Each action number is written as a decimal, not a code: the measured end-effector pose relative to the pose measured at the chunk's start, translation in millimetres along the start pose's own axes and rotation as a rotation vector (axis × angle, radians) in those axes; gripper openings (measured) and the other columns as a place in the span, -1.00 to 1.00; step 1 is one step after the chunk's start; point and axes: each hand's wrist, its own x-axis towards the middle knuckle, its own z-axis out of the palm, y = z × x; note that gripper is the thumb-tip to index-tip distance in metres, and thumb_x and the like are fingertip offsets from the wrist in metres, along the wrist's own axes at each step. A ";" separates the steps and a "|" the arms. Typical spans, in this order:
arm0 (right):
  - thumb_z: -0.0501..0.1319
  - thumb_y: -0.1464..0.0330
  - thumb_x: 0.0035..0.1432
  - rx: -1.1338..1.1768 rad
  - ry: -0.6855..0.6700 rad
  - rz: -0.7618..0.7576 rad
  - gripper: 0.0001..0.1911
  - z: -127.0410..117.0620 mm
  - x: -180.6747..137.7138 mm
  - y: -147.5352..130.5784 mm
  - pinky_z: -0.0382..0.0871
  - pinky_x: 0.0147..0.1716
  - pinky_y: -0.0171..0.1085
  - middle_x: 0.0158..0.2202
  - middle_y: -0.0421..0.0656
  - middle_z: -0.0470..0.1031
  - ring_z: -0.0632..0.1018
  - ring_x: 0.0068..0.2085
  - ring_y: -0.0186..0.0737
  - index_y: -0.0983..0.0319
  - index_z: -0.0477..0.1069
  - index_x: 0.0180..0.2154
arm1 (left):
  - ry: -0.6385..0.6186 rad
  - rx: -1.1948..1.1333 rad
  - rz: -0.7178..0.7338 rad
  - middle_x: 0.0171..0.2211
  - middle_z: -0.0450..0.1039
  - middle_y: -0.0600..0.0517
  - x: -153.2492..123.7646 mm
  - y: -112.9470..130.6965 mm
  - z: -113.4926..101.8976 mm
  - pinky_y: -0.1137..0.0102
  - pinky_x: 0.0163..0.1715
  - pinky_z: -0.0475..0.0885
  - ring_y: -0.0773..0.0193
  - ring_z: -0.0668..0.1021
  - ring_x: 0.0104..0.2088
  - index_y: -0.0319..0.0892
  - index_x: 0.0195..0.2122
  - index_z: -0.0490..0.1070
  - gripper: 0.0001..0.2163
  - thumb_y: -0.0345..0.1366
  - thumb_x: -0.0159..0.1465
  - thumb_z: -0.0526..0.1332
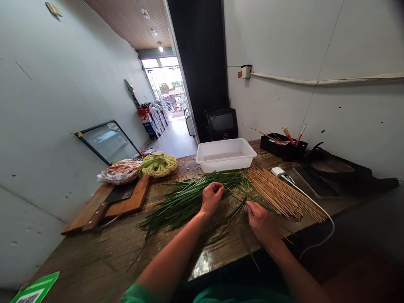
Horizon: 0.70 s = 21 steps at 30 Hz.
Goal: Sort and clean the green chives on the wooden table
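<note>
Taking the spot between the two hands as the centre of my dial, with twelve straight ahead, I have the left hand (pixel 212 197) at ten, its thumb and finger pinched together on the end of a thin stick (pixel 233 194). The stick slants down toward four, to the right hand (pixel 261 219) — its fingertips are pinched too, on a few long green blades (pixel 239 210) that trail off toward seven and eight. I cannot tell whether the right fingers grip the stick as well, or just how the blades lie around it.

The heap of greens (pixel 176 202) lies on the table (pixel 120 248) from nine round to twelve, partly behind the left hand. At two to three I see the pile of sticks (pixel 280 191), spread side by side and well within reach of the right hand.

A white tub (pixel 225 165) stands at twelve, just beyond the greens. Toward ten sit a cauliflower (pixel 159 164), stem up, and a plastic-wrapped bundle (pixel 121 171); nearer nine, a cleaver (pixel 121 193) rests on a board (pixel 139 193). Around two I pick out a charger (pixel 277 171) with its cable and a black box (pixel 274 146) — and toward three, a phone (pixel 315 183).
</note>
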 end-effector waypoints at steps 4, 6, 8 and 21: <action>-0.07 0.36 0.29 -0.011 -0.022 0.020 -0.66 -1.4 0.6 -1.4 0.34 -0.26 -0.36 -0.21 -0.10 0.54 0.54 -0.21 -0.25 0.25 0.44 -0.11 | -0.007 -0.002 0.001 -0.48 0.47 0.01 0.2 -0.4 -0.1 0.49 -0.42 0.34 0.37 0.47 -0.47 -0.27 -0.40 0.42 -0.86 -0.29 0.07 0.21; -0.06 0.36 0.29 -0.012 -0.034 0.025 -0.67 -1.5 0.9 -1.6 0.34 -0.25 -0.36 -0.20 -0.10 0.54 0.54 -0.20 -0.25 0.25 0.44 -0.11 | 0.004 0.008 0.011 -0.48 0.48 0.02 0.4 -1.3 0.1 0.49 -0.42 0.35 0.37 0.48 -0.46 -0.26 -0.40 0.43 -0.87 -0.30 0.06 0.21; -0.06 0.38 0.28 -0.010 -0.041 0.024 -0.67 -1.5 1.2 -1.6 0.34 -0.24 -0.35 -0.20 -0.10 0.53 0.54 -0.19 -0.25 0.25 0.43 -0.11 | 0.016 0.021 0.023 -0.49 0.48 0.02 0.3 -2.0 0.6 0.49 -0.42 0.35 0.37 0.48 -0.47 -0.26 -0.40 0.44 -0.87 -0.30 0.06 0.22; -0.08 0.39 0.28 -0.020 0.025 -0.015 -0.66 8.8 1.4 4.8 0.37 -0.21 -0.33 -0.19 -0.08 0.53 0.55 -0.19 -0.23 0.28 0.42 -0.09 | -0.015 0.127 0.106 -0.46 0.52 0.02 -14.1 8.5 9.2 0.47 -0.39 0.39 0.35 0.49 -0.44 -0.24 -0.40 0.49 -0.90 -0.35 0.08 0.22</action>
